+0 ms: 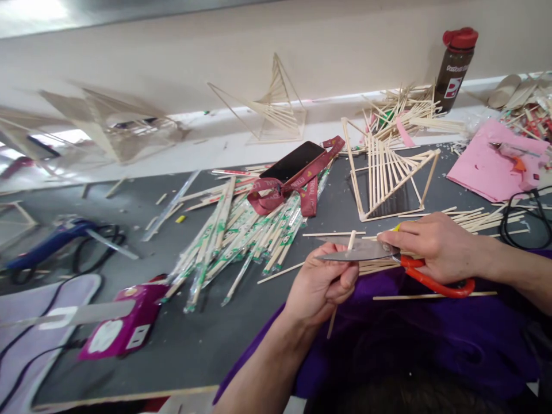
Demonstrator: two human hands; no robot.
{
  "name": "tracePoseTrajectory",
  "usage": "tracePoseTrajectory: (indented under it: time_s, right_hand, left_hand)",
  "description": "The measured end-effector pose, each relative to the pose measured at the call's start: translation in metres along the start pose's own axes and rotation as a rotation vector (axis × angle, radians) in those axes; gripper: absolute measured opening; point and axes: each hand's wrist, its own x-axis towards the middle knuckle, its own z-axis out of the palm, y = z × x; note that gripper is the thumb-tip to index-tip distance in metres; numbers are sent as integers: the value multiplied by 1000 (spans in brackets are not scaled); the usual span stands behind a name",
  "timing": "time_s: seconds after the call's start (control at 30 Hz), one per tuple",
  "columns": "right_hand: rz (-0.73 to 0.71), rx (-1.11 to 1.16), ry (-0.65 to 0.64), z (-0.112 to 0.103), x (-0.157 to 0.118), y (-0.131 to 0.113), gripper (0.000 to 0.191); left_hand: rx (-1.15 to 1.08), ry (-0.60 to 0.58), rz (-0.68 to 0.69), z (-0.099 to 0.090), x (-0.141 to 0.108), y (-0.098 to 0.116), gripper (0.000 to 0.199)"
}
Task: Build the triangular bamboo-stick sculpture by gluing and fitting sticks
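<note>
My left hand is closed around a thin wooden stick, probably a chopstick, whose tip pokes up above the fingers and whose other end shows below the fist. In my right hand is a pair of scissors with red-orange handles. Their blades are parted and lie across the stick's upper end, just above my left fingers. Beyond both hands stands a frame of glued sticks with a fan of slanted sticks. Loose bare sticks lie beside and under my right hand.
Paper-wrapped chopsticks are heaped left of my hands, with a phone and red lanyard on top. A blue glue gun and magenta box are at left. At right are pink paper and a bottle.
</note>
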Motion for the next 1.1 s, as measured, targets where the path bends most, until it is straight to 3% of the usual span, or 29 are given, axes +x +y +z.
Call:
tracePoseTrajectory:
  time_s: [0.23,0.33,0.53,0.87,1.1]
  right_hand:
    - [-34,3,-43,-4,0,4,38]
    - [-11,35,-85,-3,1,7,40]
    - [67,45,-158,1,2,8,44]
    - [73,9,-151,-2,4,2,36]
    - [83,-18,-93,-2,2,-1,33]
  left_hand:
    - [-53,-178,-68,-3,1,-5,40]
    - [-95,-191,-68,-5,4,-8,35]
    - [-122,-98,-25,-6,9,-8,24]
    - [-70,-39,9,-2,9,-6,24]
    - [68,148,92,5,6,-3,24]
